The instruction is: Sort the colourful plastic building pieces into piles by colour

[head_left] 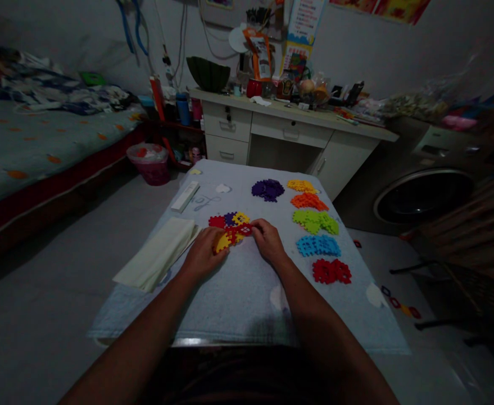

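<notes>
Both my hands are at the middle of the cloth-covered table, on a group of joined toothed plastic building pieces. My left hand (pixel 205 251) is closed on the yellow piece (pixel 222 242) at the near left of the group. My right hand (pixel 268 238) pinches the edge of a red piece (pixel 245 229) with a cut-out pattern. Just behind these, a flat red piece (pixel 217 222), a purple piece (pixel 230 218) and a yellow piece (pixel 241 217) form a row. Fingers partly cover the joints between the pieces.
Sorted piles stand on the right: purple (pixel 267 190), yellow (pixel 302 186), orange (pixel 309 201), green (pixel 316 221), blue (pixel 318 246) and red (pixel 331 271). At left lie folded pale cloth (pixel 156 256) and a white box (pixel 185 196). Beyond are a desk (pixel 291 130) and washing machine (pixel 415 180).
</notes>
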{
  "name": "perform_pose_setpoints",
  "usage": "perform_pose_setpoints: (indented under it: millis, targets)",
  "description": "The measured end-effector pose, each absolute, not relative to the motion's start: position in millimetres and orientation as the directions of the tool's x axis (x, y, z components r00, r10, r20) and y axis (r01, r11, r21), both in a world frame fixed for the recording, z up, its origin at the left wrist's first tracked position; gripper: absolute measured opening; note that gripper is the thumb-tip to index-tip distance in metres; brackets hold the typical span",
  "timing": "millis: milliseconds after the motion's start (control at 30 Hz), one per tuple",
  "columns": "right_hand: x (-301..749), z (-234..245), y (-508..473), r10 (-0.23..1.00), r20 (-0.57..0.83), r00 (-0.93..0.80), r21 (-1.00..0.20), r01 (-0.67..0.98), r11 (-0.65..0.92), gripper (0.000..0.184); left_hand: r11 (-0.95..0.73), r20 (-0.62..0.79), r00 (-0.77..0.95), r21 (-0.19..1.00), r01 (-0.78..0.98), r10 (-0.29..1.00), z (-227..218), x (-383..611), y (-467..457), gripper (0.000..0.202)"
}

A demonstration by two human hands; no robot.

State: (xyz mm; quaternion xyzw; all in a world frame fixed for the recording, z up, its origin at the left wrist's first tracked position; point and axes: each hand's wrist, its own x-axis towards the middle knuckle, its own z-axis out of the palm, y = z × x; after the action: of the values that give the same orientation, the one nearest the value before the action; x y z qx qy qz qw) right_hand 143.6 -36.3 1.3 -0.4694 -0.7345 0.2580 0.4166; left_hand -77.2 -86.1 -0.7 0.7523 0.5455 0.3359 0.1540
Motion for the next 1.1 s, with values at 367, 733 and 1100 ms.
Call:
perform_pose_setpoints:
  millis: [367,733,1100]
  targets:
    - [158.0,26.0,-40.2,0.961,0.244,-0.129,-0.851,0.448,0.276,0.024,-0.403,0.360,0.231,0.539,0.740,0.904,-6.9,-79.8,-84.1,0.035]
    - [292.9,79.1,-81.4,0.968,0.012,-0.252,-0.754,0.633,0.175,0.018,-0.391,0.344,0.229,0.538,0.747,0.911,-8.5,-79.4,-81.8,0.035]
    - [372.8,62.0,-126.0,0.996,-0.090,-0.028,-0.729,0.682,-0.047,0.021,-0.400,0.339,0.249,0.514,0.759,0.907,-8.8,-79.0,-80.8,0.036]
